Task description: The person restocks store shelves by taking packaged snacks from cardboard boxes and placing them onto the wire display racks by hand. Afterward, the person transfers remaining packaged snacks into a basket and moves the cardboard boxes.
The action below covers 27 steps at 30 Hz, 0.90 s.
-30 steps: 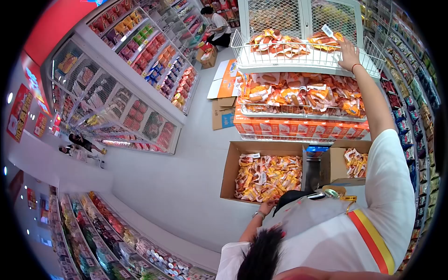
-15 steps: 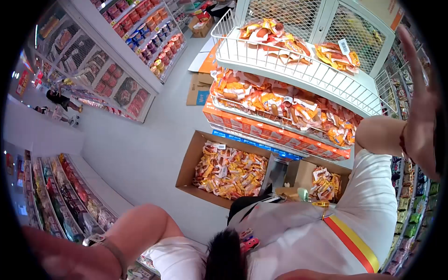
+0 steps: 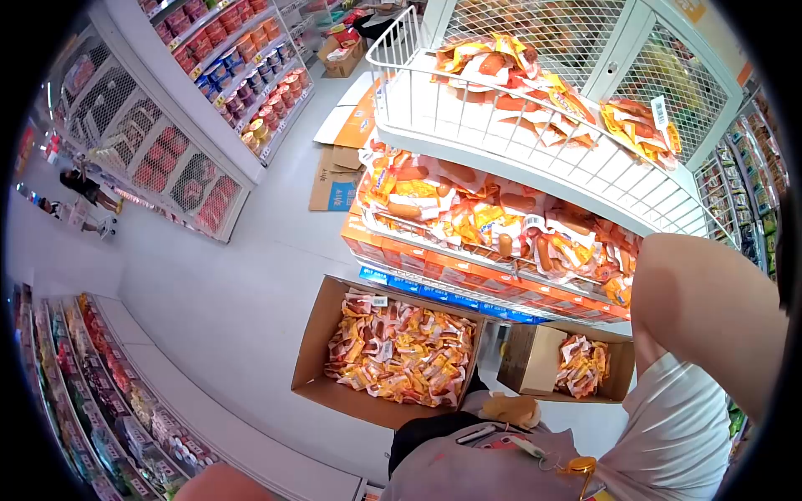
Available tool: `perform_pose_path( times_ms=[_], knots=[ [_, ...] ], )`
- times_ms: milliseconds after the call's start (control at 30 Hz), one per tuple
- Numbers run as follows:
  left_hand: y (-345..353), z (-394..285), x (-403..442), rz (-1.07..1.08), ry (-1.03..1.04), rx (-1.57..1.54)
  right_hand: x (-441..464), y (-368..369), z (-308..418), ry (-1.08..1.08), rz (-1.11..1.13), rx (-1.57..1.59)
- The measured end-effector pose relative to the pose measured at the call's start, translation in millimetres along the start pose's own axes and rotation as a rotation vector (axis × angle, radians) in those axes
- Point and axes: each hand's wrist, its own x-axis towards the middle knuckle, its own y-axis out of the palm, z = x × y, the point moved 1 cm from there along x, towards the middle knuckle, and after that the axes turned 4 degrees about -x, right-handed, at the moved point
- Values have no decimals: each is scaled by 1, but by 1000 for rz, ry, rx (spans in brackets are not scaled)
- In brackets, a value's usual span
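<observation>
Neither of my hands is in view. My bent right arm [image 3: 710, 309], coming from a pale sleeve, runs off the right edge, beside the wire shelf rack. A small piece of my left arm [image 3: 224, 486] shows at the bottom edge. Nearest in front of my body stand an open cardboard box [image 3: 311, 355] of packaged sausages [image 3: 403, 351] and a smaller cardboard box [image 3: 528, 359] holding more sausage packs [image 3: 582, 367]. Above them, the white wire shelf [image 3: 518, 167] carries a few sausage packs on top, and the lower wire basket [image 3: 493, 250] is heaped with them.
Orange cartons [image 3: 476, 280] and blue cartons [image 3: 434, 292] sit under the lower basket. Flattened cardboard [image 3: 334, 179] lies beside the rack. A shelf of cup-shaped packages [image 3: 242, 75] is at the far left. Packet shelves [image 3: 109, 392] line the lower left. A person [image 3: 88, 188] is in the distance.
Both hands, raised close to the camera at the left and right edges before, have gone out of view. The view has shifted, and the rack and boxes appear larger.
</observation>
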Motion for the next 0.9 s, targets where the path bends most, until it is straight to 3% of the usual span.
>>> perform_pose_path(
  times_ms=[333,500,567,633,667,700,733,800,833,867,900],
  knots=[
    [-35,4,-8,-179,173,4,16,29,-35,-207,-97,-86],
    [-51,5,-48,-443,412,71,10,36,-48,-297,-239,-205],
    [-60,15,-85,-564,416,133,-30,39,-56,-139,-325,-263],
    [-59,50,-143,-625,124,221,-131,44,-67,560,-257,-259],
    [-51,82,-187,-563,-175,266,-181,55,-59,924,-177,-299],
    [-34,121,-249,-430,-650,378,-235,72,-50,1195,-102,-369],
    [-16,160,-278,-198,-886,438,-284,86,-33,1428,9,-372],
    [19,231,-420,128,-1056,558,-365,106,21,1658,113,-211],
    [30,251,-482,340,-1333,641,-392,113,50,1751,253,-241],
    [29,264,-516,641,-1583,685,-422,121,81,1819,250,-273],
    [24,275,-543,758,-1630,734,-432,125,105,1868,294,-322]
  ],
)
